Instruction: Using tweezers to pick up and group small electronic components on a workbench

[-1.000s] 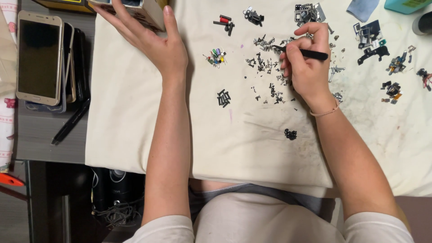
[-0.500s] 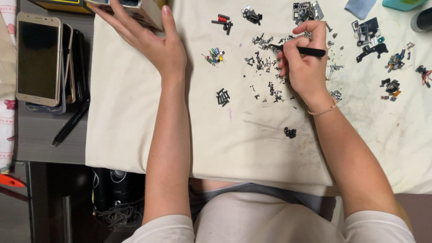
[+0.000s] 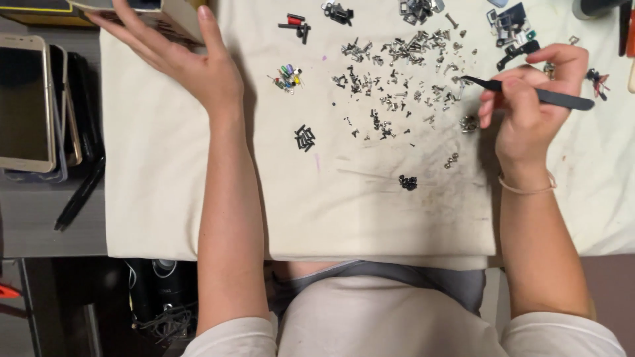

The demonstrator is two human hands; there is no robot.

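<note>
Tweezers (image 3: 529, 94), black and slender, are pinched between the thumb and fingers of the right hand (image 3: 529, 109), pen-fashion. Their long axis is laid nearly level across the view, the butt projecting to the right of the hand and the tip directed left. The tip is seen at the right margin of a scatter of small silver screws (image 3: 397, 73) spread on a cream cloth (image 3: 198, 198); whether anything is gripped at the tip cannot be told. The bulk of the scatter lies leftward of the tip, along the line of the tool, so the right hand is much the nearer to it.

The left hand (image 3: 192, 59) is held open with fingers spread, palm partly turned up, at the upper left corner of the cloth, just beside a cardboard box (image 3: 165, 10); nothing is grasped in it. It lies well apart from the screws.

Noted elsewhere on the cloth: a small cluster of black screws (image 3: 305, 137) between the forearms, a black clump (image 3: 408, 182) lower down, and coloured parts (image 3: 288, 76). A pale smartphone (image 3: 26, 102) is stacked with others off the cloth, at left.
</note>
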